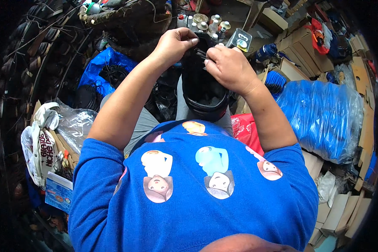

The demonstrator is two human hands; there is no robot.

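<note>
1. A black shoe (pixel 203 90) rests on the person's lap, between the two forearms, its opening turned up toward the camera and its toe end pointing away from the body.
2. The left hand (pixel 175 44) sits at the far left edge of the shoe, fingers curled together, with thumb and fingertips pinched on a thin black lace (pixel 200 53) or strap at the top of the shoe.
3. The right hand (pixel 227 67) lies over the shoe's far right edge, just beside the left hand; its fingers are bent inward and closed on the same dark lace, so the two hands nearly touch above the shoe.
4. The shoe lies directly below and between both hands, with its heel end closer to the person's chest than either hand.
5. Both sleeves of the blue sweater (pixel 197 189) are pushed up, and the bare forearms come up from the lower edge to meet at the shoe.
6. Beyond the hands stands a cluster of small bottles and jars (pixel 206 23) with pale caps, and just right of them a small grey box (pixel 239 40).
7. To the right lies a large bundle wrapped in clear plastic over blue (pixel 323 117), with cardboard boxes (pixel 340 210) stacked around it.
8. To the left lies a blue plastic bag (pixel 101 69), and nearer, a crumpled clear plastic bag (pixel 73 122) beside a white printed cloth bag (pixel 40 147).
9. A red bag (pixel 245 130) shows just under the right forearm.
</note>
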